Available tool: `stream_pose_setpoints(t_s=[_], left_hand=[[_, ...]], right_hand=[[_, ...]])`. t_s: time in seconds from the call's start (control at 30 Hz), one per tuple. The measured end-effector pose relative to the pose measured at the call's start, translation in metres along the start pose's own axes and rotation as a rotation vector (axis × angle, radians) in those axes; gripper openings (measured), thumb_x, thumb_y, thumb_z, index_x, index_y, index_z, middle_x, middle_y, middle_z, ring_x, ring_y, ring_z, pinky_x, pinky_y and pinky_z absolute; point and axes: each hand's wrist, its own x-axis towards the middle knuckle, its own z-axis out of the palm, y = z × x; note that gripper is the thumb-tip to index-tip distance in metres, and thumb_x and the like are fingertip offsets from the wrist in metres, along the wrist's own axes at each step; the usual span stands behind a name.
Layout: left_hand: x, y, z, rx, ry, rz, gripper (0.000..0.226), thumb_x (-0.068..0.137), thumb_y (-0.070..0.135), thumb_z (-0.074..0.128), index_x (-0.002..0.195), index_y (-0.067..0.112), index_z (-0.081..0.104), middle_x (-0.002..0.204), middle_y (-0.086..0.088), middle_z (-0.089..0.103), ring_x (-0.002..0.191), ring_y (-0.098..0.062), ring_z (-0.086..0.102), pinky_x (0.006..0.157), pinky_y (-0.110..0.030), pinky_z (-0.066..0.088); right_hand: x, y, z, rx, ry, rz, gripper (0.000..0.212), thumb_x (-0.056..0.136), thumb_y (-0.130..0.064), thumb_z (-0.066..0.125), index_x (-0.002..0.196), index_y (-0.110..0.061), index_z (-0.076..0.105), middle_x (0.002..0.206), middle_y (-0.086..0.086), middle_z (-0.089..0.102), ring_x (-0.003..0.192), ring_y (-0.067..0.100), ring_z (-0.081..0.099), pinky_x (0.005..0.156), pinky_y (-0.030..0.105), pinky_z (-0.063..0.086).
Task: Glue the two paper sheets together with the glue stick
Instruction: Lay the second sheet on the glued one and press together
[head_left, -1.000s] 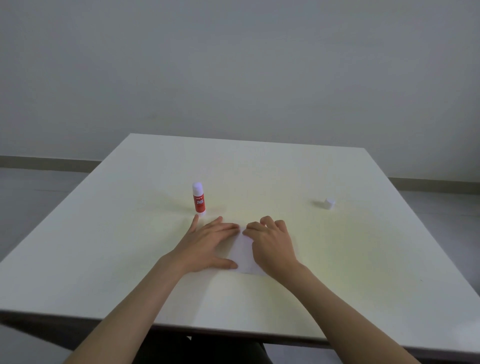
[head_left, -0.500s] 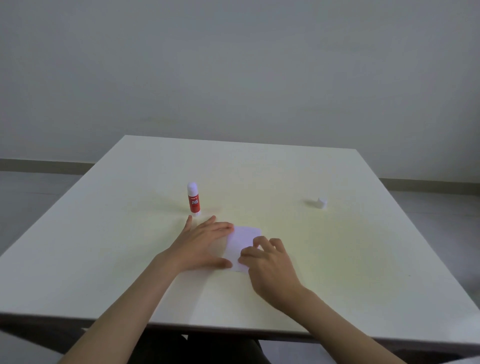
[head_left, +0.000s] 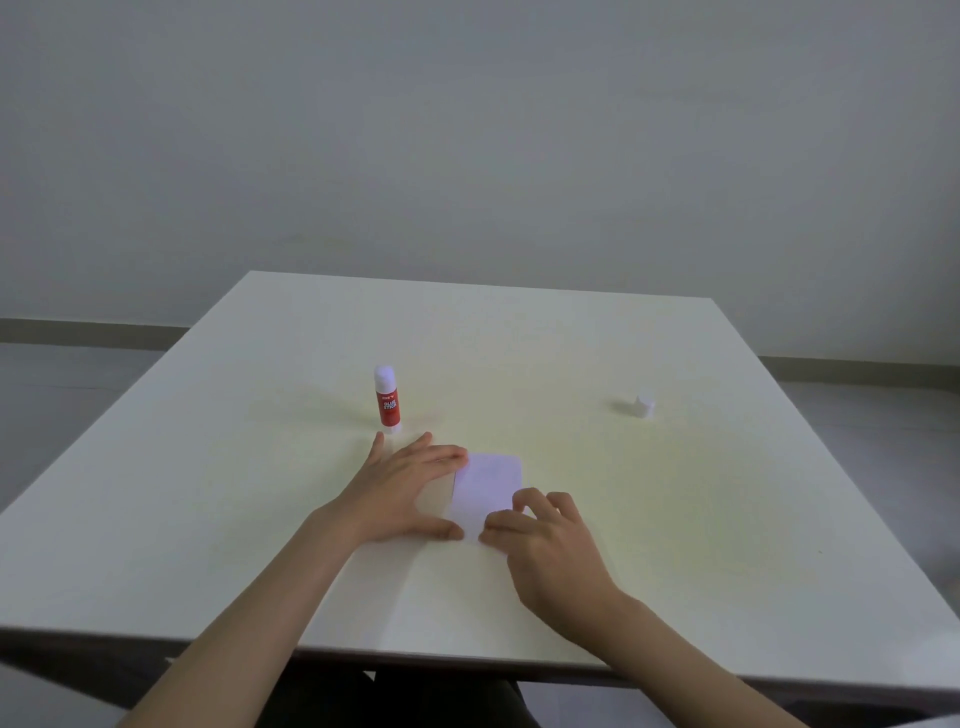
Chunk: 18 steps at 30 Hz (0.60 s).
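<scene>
A: Near the table's front edge, the small pale lilac paper sheet (head_left: 488, 488) lies flat on the off-white square table (head_left: 701, 519). The left hand (head_left: 402, 491) rests flat and open on its left edge, grasping nothing; the right hand (head_left: 550, 545) has loosely curled fingers pressing its near corner, nothing clasped.

B: Progress?

A: Likely late: pressing down. The red-and-white glue stick (head_left: 387, 400) stands upright just beyond the left hand, uncapped it seems; the small white cap (head_left: 644, 406) sits well apart to the right.

B: Unclear?

A: Only one sheet is distinguishable; a second may lie beneath. Glue isn't visible.
</scene>
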Motion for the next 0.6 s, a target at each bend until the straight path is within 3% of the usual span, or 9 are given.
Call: stream_pose_setpoints(t_s=[0.1, 0.27, 0.6], left_hand=[[-0.001, 0.001, -0.001, -0.006, -0.002, 0.004, 0.092, 0.068, 0.074, 0.055, 0.145, 0.036, 0.023, 0.152, 0.026, 0.021, 0.147, -0.008, 0.003, 0.116, -0.057, -0.003], [-0.001, 0.003, -0.002, 0.013, -0.027, -0.007, 0.090, 0.071, 0.072, 0.054, 0.146, 0.035, 0.022, 0.153, 0.027, 0.019, 0.147, -0.009, 0.002, 0.115, -0.057, -0.004], [0.001, 0.004, -0.003, 0.030, -0.037, 0.002, 0.086, 0.069, 0.072, 0.052, 0.143, 0.041, 0.021, 0.149, 0.029, 0.023, 0.146, -0.011, 0.006, 0.114, -0.061, 0.000]], right_hand=[[-0.008, 0.001, 0.001, -0.011, -0.013, 0.027, 0.036, 0.051, -0.004, 0.063, 0.077, -0.028, 0.073, 0.082, -0.020, 0.070, 0.082, 0.017, 0.065, 0.068, 0.026, 0.032], [0.010, -0.006, 0.007, -0.040, -0.056, 0.108, 0.030, 0.057, -0.015, 0.059, 0.081, -0.024, 0.074, 0.085, -0.017, 0.071, 0.088, 0.018, 0.068, 0.066, 0.022, 0.050], [0.046, -0.004, 0.010, -0.151, -0.123, 0.224, 0.026, 0.061, -0.017, 0.056, 0.081, -0.020, 0.073, 0.078, -0.014, 0.069, 0.077, 0.019, 0.065, 0.063, 0.023, 0.047]])
